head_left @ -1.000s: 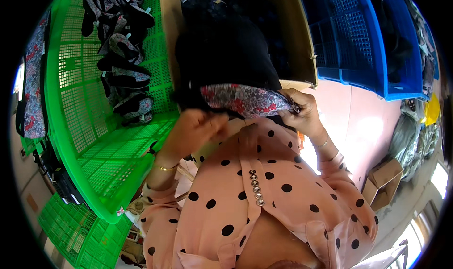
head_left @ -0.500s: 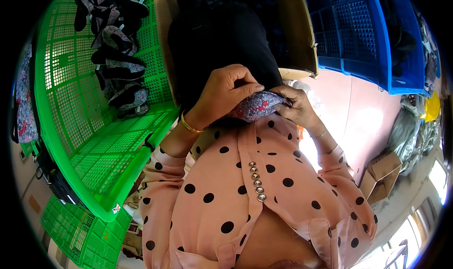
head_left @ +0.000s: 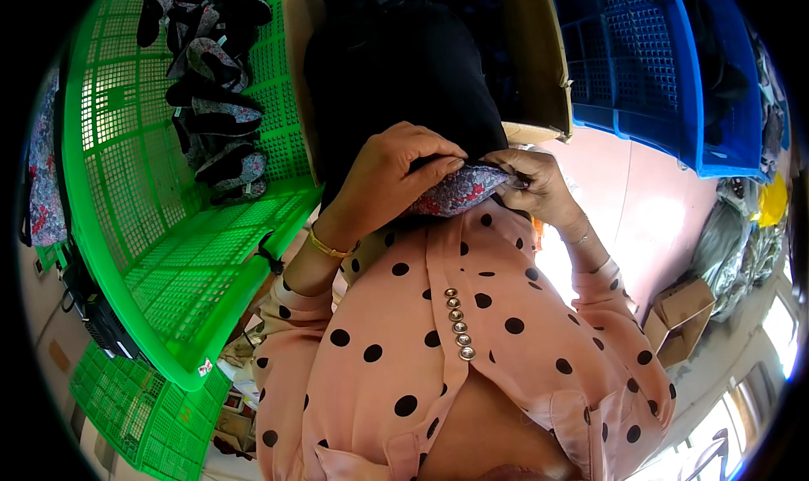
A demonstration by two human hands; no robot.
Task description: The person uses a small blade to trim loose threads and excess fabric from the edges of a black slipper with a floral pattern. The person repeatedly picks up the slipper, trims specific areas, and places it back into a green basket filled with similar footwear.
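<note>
A grey-blue floral fabric piece with red flowers [head_left: 459, 192] lies against my lap and shirt front, between my two hands. Its upper edge is dark. My left hand [head_left: 396, 169] pinches that edge, thumb and fingertips meeting near the middle. On the other end, my right hand [head_left: 538, 182] grips the piece between thumb and curled fingers. The underside is hidden, and whether some small tool is in the fingers cannot be made out.
At left stands a green plastic crate [head_left: 181, 333] with several floral-and-black fabric slippers [head_left: 223, 114]. Beyond my dark-clothed lap is an open cardboard box [head_left: 548, 55] holding dark items. A blue crate [head_left: 628, 76] stands at right, with a small cardboard box [head_left: 681, 317] lower down.
My left fingers have flattened from an arched pinch, and the left wrist has shifted slightly down and left. My right hand has moved a little outward, still gripping the piece.
</note>
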